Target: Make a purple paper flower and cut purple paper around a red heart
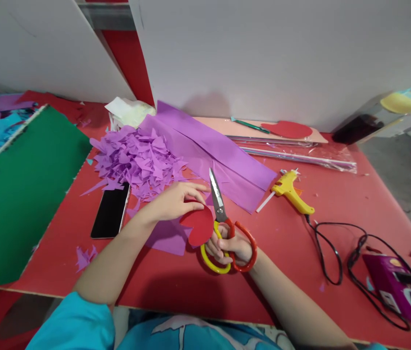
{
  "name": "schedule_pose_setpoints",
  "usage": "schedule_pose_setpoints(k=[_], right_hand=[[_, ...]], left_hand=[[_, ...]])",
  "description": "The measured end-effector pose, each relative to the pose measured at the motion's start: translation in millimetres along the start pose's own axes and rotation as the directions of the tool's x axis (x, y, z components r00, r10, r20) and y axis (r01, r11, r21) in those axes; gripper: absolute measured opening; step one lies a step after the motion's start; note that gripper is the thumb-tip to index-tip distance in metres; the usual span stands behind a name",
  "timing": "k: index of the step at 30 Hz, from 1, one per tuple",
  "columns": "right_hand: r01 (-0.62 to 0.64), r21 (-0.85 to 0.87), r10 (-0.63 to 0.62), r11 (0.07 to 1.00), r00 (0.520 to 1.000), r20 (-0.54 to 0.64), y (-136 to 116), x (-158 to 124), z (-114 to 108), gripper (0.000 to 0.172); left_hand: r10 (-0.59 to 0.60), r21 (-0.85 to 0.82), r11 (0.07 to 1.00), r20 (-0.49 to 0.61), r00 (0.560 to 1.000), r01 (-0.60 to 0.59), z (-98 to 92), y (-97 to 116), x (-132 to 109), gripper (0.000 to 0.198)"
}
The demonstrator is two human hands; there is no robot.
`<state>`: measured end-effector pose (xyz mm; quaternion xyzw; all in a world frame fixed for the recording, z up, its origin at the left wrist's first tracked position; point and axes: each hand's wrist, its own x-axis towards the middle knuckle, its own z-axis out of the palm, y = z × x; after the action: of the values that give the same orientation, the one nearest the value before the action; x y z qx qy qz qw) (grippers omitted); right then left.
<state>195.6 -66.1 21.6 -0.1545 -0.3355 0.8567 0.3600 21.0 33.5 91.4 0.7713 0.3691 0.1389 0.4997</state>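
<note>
Pinches one red paper shape [200, 226] with the left hand [174, 199], fingers close together on its top edge. Grips one pair of scissors [223, 228] with the right hand [229, 248], fingers curled through both loops, blades together, pointing up, just right of the shape. Nearby on the red table [176, 282]: one heap of purple scraps [136, 160], one black phone [111, 211], one yellow glue gun [293, 191].

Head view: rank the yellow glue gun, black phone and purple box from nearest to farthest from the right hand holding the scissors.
1. yellow glue gun, up and right of the right hand and its scissors.
2. black phone, left, past the left hand and its red paper.
3. purple box, far right.
</note>
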Motion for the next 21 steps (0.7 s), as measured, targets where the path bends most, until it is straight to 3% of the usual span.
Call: schedule_pose_setpoints(k=[8, 13, 17, 21], right_hand=[[-0.039, 0.032, 0.039, 0.999, 0.999, -0.012, 1.6, -2.6, -2.4, 0.042], [0.037, 0.118, -0.032, 0.992, 0.998, -0.052, -2.8, -2.5, -1.7, 0.04], [0.114, 0.123, -0.084, 0.986, 0.969, -0.231, -5.3, 0.6, -0.5, 0.035], [0.191, -0.098, -0.214, 0.977, 0.852, -0.478, -0.3, 7.1, -2.7, 0.029]], left_hand=[[-0.022, 0.035, 0.999, -0.011, 1.0, 0.023, 4.0, 0.7, 1.4, 0.013], [-0.114, 0.094, 0.987, -0.122, 0.986, 0.126, -5.4, 4.2, -1.0, 0.014], [-0.111, 0.107, 0.985, -0.197, 0.974, 0.134, -9.4, 3.6, -1.4, 0.014], [-0.038, 0.072, 0.996, -0.191, 0.981, 0.052, -8.0, 7.1, -2.2, 0.012]])
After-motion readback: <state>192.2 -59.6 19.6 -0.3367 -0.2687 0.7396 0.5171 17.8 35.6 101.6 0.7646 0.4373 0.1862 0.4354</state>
